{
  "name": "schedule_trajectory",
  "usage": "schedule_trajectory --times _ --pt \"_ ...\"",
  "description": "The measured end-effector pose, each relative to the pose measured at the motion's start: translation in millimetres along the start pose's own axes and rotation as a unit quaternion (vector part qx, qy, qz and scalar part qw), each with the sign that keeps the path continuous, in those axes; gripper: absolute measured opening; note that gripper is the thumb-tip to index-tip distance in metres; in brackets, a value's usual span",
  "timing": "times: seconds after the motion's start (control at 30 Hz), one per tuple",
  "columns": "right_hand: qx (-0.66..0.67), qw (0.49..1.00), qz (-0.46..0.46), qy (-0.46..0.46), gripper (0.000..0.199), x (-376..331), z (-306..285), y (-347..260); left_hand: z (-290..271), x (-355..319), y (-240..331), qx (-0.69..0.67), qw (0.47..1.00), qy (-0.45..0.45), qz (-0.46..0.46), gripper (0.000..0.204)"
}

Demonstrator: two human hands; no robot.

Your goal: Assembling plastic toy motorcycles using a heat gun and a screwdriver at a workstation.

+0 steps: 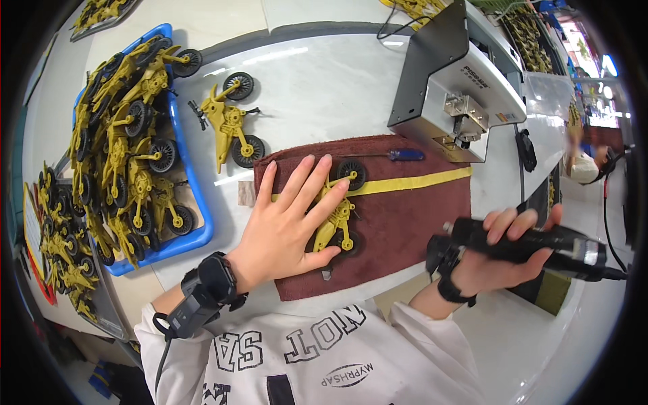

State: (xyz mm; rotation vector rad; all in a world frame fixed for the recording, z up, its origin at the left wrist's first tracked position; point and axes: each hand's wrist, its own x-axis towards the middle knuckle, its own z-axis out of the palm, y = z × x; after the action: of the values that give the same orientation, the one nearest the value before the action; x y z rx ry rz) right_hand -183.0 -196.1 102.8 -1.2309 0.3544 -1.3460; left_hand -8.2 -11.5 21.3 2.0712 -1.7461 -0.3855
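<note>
Blue tray (pixel 202 226): far left, heaped with yellow toy motorcycles (pixel 128 148).
Loose motorcycle (pixel 229 125): on the white table just right of the tray – lying flat.
Left hand (pixel 287 223): fingers spread, palm down, pressing a yellow motorcycle (pixel 336 219) onto the maroon towel (pixel 405 216).
Small screwdriver (pixel 398 154): blue handle, at the towel's far edge.
Grey machine (pixel 452 81): behind the towel.
Right hand (pixel 503 260): fingers wrapped around a black electric screwdriver (pixel 533 243) – held off the towel's right edge.
</note>
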Motion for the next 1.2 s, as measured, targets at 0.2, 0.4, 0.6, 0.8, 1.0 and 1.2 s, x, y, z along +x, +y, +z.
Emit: schedule_trajectory --times 0.2,0.4,0.6,0.8,1.0,1.2 --pt "-0.107 0.986 -0.108 -0.063 0.055 57.1 16.8 6.7 -0.8 -1.8 7.1 0.006 1.0 -0.004 -0.025 0.086" --pt "-0.175 0.97 -0.167 -0.032 0.044 84.0 49.0 22.0 0.5 -4.1 8.1 -0.024 1.0 -0.009 -0.015 0.084" --pt "-0.247 0.96 -0.131 -0.034 0.041 87.2 52.4 40.9 6.8 -4.0 10.0 0.025 0.999 0.027 -0.016 0.073" --pt "-0.002 0.983 0.007 -0.185 0.065 15.1 40.2 15.7 10.5 -2.9 9.7 -0.008 0.999 0.038 -0.023 0.073" --pt "0.05 0.965 -0.049 -0.254 0.087 -57.4 40.4 15.0 21.1 -7.6 9.5 0.054 0.988 0.107 0.102 0.063" --pt "0.048 0.961 -0.036 -0.269 0.068 -64.8 37.5 17.4 20.2 -4.8 11.6 -0.006 0.994 0.078 0.078 0.06"
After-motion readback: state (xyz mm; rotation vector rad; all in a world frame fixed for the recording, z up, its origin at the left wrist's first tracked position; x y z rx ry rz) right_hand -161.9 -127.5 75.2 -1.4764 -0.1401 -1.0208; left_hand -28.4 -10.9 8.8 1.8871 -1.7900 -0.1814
